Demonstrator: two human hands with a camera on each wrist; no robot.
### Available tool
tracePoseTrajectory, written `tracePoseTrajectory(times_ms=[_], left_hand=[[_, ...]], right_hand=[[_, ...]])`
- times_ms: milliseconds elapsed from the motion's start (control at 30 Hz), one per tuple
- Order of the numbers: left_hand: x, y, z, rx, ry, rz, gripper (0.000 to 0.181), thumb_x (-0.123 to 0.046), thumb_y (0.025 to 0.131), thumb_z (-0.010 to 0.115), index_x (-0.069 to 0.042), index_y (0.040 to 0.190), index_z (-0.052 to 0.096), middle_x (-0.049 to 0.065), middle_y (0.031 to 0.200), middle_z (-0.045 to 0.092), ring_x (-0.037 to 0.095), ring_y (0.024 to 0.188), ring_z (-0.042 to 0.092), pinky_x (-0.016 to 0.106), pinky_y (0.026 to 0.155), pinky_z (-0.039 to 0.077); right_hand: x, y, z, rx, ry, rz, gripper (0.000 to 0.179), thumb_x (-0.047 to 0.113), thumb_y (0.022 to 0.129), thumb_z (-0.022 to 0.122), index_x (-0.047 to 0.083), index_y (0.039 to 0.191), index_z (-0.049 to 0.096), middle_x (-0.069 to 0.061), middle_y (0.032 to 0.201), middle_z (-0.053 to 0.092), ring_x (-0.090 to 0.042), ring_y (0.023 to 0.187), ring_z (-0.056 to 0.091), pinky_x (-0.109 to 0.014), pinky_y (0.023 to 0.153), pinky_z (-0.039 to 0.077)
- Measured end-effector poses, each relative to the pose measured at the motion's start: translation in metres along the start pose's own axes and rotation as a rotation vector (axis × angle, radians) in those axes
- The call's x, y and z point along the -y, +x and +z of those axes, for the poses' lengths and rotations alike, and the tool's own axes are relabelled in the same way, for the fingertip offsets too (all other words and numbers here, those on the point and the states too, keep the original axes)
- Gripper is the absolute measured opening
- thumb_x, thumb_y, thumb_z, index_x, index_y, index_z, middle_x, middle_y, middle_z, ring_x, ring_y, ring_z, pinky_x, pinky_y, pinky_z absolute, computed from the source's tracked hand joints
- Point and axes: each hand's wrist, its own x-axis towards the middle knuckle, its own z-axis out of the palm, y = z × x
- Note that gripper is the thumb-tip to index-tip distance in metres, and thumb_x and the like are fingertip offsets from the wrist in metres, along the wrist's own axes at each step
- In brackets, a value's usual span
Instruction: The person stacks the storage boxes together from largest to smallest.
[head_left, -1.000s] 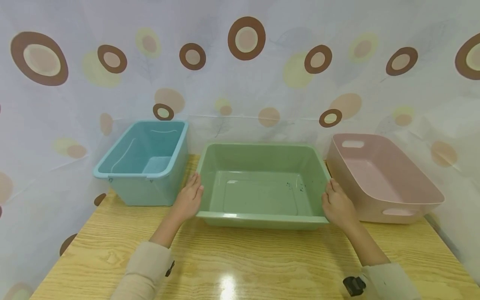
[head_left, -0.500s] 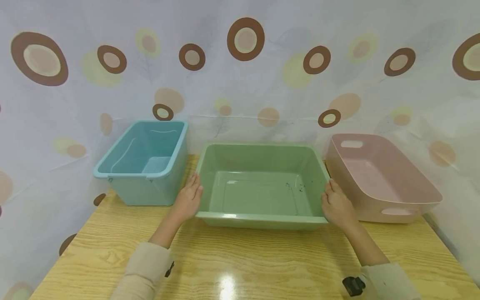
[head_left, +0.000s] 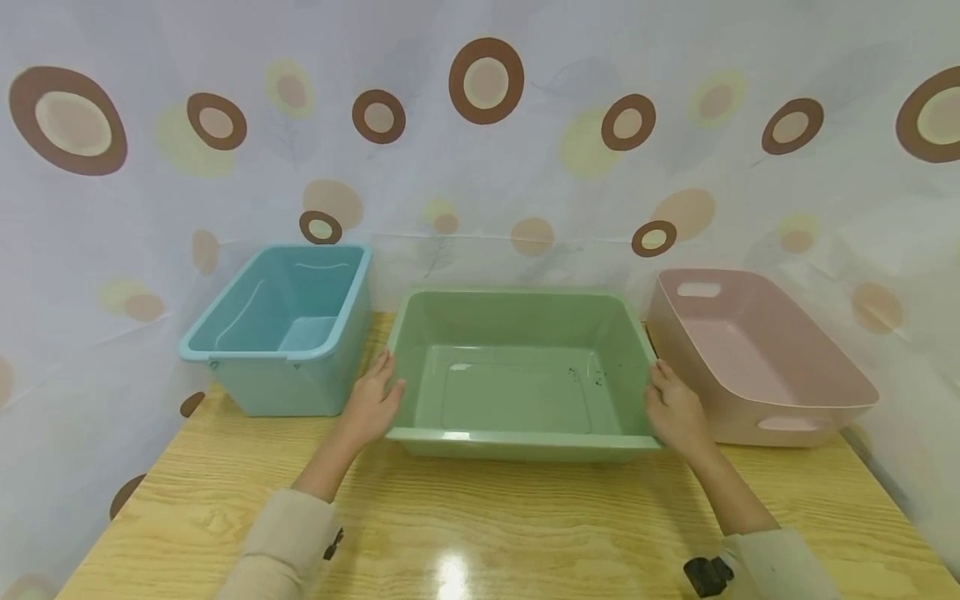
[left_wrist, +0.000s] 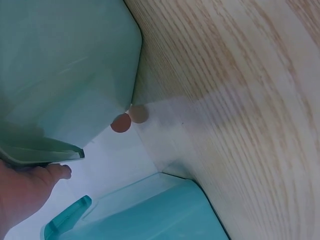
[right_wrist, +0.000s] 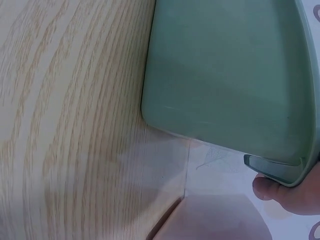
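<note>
A wide green plastic basin (head_left: pixel 517 398) stands upright on the wooden table in the middle of the head view. My left hand (head_left: pixel 371 403) grips its left rim, thumb spread over the inner side. In the left wrist view, a fingertip (left_wrist: pixel 61 171) shows under that rim. At the opposite end my right hand (head_left: pixel 677 417) holds the right rim, and the right wrist view shows a curled finger (right_wrist: pixel 265 188) beneath it. The basin looks bare inside apart from small dark marks on its floor.
To the left stands a deeper blue bin (head_left: pixel 281 383), close to my left hand. A pink bin (head_left: pixel 757 417) with handle slots stands at the right, near my right hand. Behind them hangs a white curtain (head_left: pixel 480 183) patterned with circles. The wooden table (head_left: pixel 517 525) extends toward me.
The whole head view has shifted slightly left. My left thumb has spread a little from the other fingers. The basin and both bins have not visibly moved on the table.
</note>
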Motion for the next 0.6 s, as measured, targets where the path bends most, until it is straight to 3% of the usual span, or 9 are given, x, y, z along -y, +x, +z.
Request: tracePoseTrajectory(times_ms=[167,367,533,600], left_hand=[[-0.002,0.001,-0.003,0.022,0.032,0.003,0.052,-0.016,0.095,0.043,0.017,0.133,0.03,0.029,0.146,0.019,0.041,0.136,0.018,0.049,0.111,0.018],[-0.005,0.002,-0.007,0.058,0.085,0.006,0.052,-0.019,0.095,0.043,0.016,0.132,0.033,0.03,0.145,0.021,0.042,0.135,0.02,0.051,0.109,0.022],[-0.007,0.004,-0.009,0.005,0.15,0.031,0.047,-0.017,0.092,0.048,0.015,0.127,0.043,0.032,0.138,0.033,0.047,0.128,0.033,0.053,0.104,0.03],[-0.009,0.004,-0.008,-0.023,0.177,0.041,0.045,-0.016,0.091,0.05,0.014,0.125,0.046,0.032,0.135,0.038,0.048,0.124,0.037,0.054,0.103,0.033]], right_hand=[[-0.002,0.0,-0.003,-0.04,0.082,0.037,0.046,0.011,0.094,0.034,-0.013,0.132,0.034,-0.028,0.141,0.029,-0.048,0.13,0.025,-0.055,0.107,0.021],[-0.005,-0.005,-0.004,-0.1,0.191,0.116,0.043,0.013,0.095,0.036,-0.006,0.133,0.04,-0.025,0.137,0.039,-0.043,0.125,0.038,-0.051,0.101,0.036],[-0.007,-0.008,-0.005,-0.134,0.206,0.109,0.04,0.011,0.095,0.038,-0.007,0.13,0.045,-0.027,0.131,0.046,-0.043,0.12,0.045,-0.049,0.095,0.042],[-0.009,-0.01,-0.006,-0.15,0.21,0.116,0.039,0.01,0.094,0.039,-0.007,0.128,0.047,-0.027,0.129,0.048,-0.042,0.118,0.047,-0.034,0.09,0.049]])
